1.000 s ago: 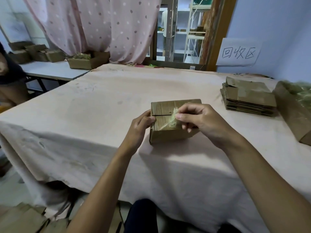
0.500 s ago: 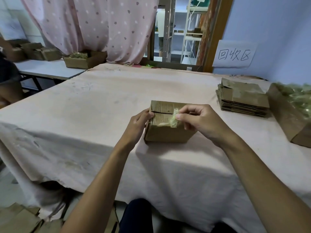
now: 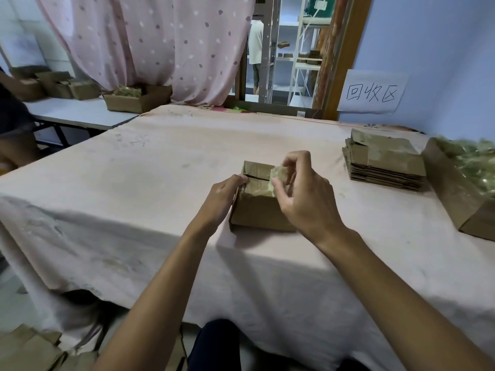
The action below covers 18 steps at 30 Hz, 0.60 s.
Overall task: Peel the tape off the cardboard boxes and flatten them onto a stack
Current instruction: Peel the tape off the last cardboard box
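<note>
Right hand (image 3: pixel 302 194) pinches a crumpled strip of clear tape (image 3: pixel 278 174) between thumb and curled fingertips, just above the top of a small cardboard box (image 3: pixel 261 216); the strip's lower end lies on the box's top flaps, whether stuck or loose cannot be told; left hand (image 3: pixel 224 199) grips the box's nine o'clock edge, fingers curled over the corner and thumb tip at the dark slit between the flaps; the box stands upright near the middle of a table draped in a pale pink cloth (image 3: pixel 128 188), towards the person's side.

At two o'clock from the box, well apart, a stack of flattened boxes (image 3: pixel 385 167) lies on the cloth; just beside the stack, at three o'clock along the frame's edge, an open carton (image 3: pixel 455 207) holds a heap of greenish crumpled tape; on the blue wall at one o'clock hangs a handwritten paper sign (image 3: pixel 372 92); at eleven o'clock a spotted pink curtain (image 3: pixel 160 41) hangs behind a second table (image 3: pixel 80 115) bearing more brown boxes (image 3: pixel 138 100); at nine o'clock another person (image 3: pixel 13 129) shows partly at the frame's edge; at seven o'clock, down on the floor, loose cardboard (image 3: pixel 26 349) lies beneath the cloth's hem.
</note>
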Each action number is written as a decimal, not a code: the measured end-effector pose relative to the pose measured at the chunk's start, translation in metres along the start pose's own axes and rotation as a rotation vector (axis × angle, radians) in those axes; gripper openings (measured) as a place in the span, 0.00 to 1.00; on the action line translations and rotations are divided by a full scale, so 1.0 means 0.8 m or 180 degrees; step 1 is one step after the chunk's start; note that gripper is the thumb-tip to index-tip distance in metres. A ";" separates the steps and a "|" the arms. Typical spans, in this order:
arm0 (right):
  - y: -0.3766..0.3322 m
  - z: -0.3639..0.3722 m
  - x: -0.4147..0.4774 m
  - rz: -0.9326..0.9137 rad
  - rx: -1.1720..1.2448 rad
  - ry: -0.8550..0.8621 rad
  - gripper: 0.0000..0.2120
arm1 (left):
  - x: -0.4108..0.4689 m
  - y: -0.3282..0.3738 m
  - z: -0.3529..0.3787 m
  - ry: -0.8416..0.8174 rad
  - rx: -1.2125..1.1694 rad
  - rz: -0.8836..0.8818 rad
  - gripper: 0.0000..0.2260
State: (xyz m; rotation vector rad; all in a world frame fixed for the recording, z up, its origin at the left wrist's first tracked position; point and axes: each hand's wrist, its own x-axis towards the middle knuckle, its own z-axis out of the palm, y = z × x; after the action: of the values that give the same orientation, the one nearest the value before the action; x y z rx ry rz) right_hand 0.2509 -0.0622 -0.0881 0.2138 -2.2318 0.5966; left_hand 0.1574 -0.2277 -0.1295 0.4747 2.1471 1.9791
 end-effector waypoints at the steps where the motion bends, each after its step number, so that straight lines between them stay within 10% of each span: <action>1: 0.000 -0.001 0.000 0.0038 0.0195 -0.0120 0.19 | -0.001 0.001 0.000 -0.0011 -0.0020 -0.0001 0.22; 18: 0.007 0.013 -0.002 -0.0838 -0.0446 -0.0484 0.03 | 0.001 0.000 0.000 -0.0038 -0.0150 0.0106 0.20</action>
State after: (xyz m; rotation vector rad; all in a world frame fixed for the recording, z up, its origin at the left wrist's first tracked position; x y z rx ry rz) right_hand 0.2434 -0.0626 -0.0968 0.4859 -2.3292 0.2890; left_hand 0.1571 -0.2272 -0.1293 0.5167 2.0936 2.0342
